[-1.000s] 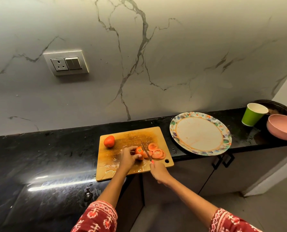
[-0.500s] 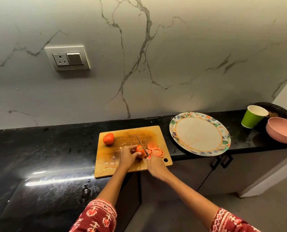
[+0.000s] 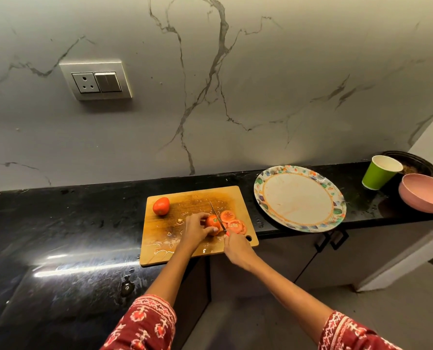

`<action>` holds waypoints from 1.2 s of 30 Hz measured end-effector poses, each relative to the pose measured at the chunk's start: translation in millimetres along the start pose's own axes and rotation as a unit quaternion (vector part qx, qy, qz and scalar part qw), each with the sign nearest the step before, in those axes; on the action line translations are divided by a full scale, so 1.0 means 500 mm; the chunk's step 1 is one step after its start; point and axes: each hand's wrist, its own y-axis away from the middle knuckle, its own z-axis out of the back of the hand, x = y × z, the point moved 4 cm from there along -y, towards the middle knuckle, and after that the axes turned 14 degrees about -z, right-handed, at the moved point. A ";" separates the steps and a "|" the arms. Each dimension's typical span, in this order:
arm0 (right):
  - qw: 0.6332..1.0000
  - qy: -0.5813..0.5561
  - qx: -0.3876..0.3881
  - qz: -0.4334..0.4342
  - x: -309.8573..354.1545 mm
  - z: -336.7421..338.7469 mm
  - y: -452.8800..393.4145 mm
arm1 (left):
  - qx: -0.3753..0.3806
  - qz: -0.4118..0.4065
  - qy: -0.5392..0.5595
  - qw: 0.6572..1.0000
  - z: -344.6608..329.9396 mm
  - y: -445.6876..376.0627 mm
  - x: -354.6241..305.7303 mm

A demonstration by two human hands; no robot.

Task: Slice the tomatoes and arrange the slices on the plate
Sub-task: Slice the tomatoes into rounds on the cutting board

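A wooden cutting board lies at the counter's front edge. On it my left hand holds a partly cut tomato steady. My right hand grips a small knife whose blade stands in the tomato's right side, tip pointing away. Several cut slices lie just right of the blade. A whole tomato sits at the board's far left corner. The round plate with a patterned rim stands to the right of the board, bare of slices.
A green paper cup, a pink bowl and a dark dish stand at the counter's right end. The black counter is wet in places. A socket plate sits on the marble wall. Cabinet handles hang below the plate.
The knife came back from the cut slices onto the tomato and now stands in its right side. My left hand kept its hold. The view shifted slightly.
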 end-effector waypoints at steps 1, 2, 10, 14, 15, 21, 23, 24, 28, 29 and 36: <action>1.000 0.002 0.001 0.001 0.000 0.000 -0.002 | -0.004 0.000 0.004 1.000 -0.002 0.000 0.002; 1.000 0.003 0.004 0.002 0.000 0.000 -0.004 | -0.009 0.000 0.007 1.000 -0.003 0.001 0.005; 1.000 0.009 0.021 0.006 0.013 0.005 -0.001 | -0.024 0.005 0.021 0.999 -0.005 0.002 0.024; 1.000 0.011 0.023 -0.002 0.025 0.000 -0.013 | -0.025 0.017 0.032 0.999 -0.005 0.002 0.025; 1.000 0.006 0.025 -0.004 0.028 0.000 -0.017 | -0.028 0.015 0.034 0.999 -0.006 0.003 0.024; 1.000 -0.007 0.010 0.006 0.024 -0.003 -0.015 | -0.043 0.016 0.043 0.998 -0.004 0.003 0.022; 1.000 -0.012 0.002 0.004 0.008 -0.012 -0.008 | -0.048 0.011 0.043 0.998 -0.001 0.004 0.019; 1.000 -0.018 0.004 0.001 0.002 -0.017 -0.005 | -0.049 0.010 0.044 0.998 0.000 0.004 0.019; 0.999 -0.035 0.010 0.002 0.003 -0.019 -0.002 | -0.066 0.006 0.046 0.997 0.009 0.009 0.011; 0.999 -0.030 0.010 0.004 0.007 -0.017 -0.002 | -0.067 0.005 0.046 0.997 0.010 0.010 0.010; 0.999 -0.021 0.021 0.022 0.045 -0.007 -0.008 | -0.067 0.008 0.049 0.997 0.013 0.013 0.008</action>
